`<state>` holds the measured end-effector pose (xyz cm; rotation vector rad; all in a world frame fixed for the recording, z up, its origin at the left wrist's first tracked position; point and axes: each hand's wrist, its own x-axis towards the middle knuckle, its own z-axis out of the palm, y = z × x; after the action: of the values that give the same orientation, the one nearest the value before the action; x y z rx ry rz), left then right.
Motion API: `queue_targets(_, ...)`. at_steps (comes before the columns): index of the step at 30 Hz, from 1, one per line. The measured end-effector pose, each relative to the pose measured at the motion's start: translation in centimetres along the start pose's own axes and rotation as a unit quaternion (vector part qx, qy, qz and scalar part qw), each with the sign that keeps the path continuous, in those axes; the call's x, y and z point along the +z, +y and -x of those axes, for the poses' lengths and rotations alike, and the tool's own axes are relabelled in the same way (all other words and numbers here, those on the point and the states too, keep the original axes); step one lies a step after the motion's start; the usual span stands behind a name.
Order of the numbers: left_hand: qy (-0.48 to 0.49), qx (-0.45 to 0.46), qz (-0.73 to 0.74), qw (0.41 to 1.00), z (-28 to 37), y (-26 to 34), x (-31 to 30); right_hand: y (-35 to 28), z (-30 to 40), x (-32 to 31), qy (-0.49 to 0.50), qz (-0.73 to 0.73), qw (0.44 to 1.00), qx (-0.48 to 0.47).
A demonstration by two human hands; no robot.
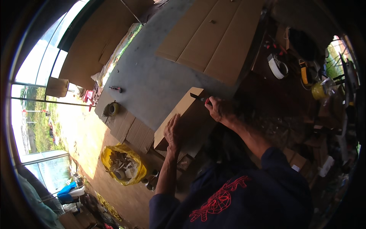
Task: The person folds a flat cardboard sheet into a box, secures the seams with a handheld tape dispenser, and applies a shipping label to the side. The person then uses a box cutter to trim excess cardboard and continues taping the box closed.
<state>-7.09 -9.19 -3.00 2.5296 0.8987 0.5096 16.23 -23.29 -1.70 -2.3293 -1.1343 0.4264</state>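
A long, narrow cardboard box [183,107] lies aslant on the grey tabletop [137,77], its light top face towards me and its near side in shadow. My left hand [172,131] rests on the box near its lower left end, fingers laid together along the top edge. At the other end, my right hand [218,109] grips a knife [197,96] with a dark blade and some red on its handle. The blade lies over the box's upper right end; whether it touches the cardboard I cannot tell.
Large flattened cardboard [206,34] covers the table's far part. To the left lie a second cutter [115,89] and tape rolls [112,108]. On the floor stands a yellow bag [107,156] of cardboard scraps. Right of the table, a white strap roll [277,67] sits among clutter.
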Motion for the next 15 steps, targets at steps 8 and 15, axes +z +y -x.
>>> queue_targets(8,-0.018,0.024,-0.031,0.999,-1.1,-0.8,1.2,24.6,4.8,-10.7,0.248,0.131,0.923,0.262)
queue_targets(15,-0.154,0.132,-0.132,0.97,-4.9,10.1,1.7,26.8,8.4,-12.2,0.22,0.094,0.96,0.146)
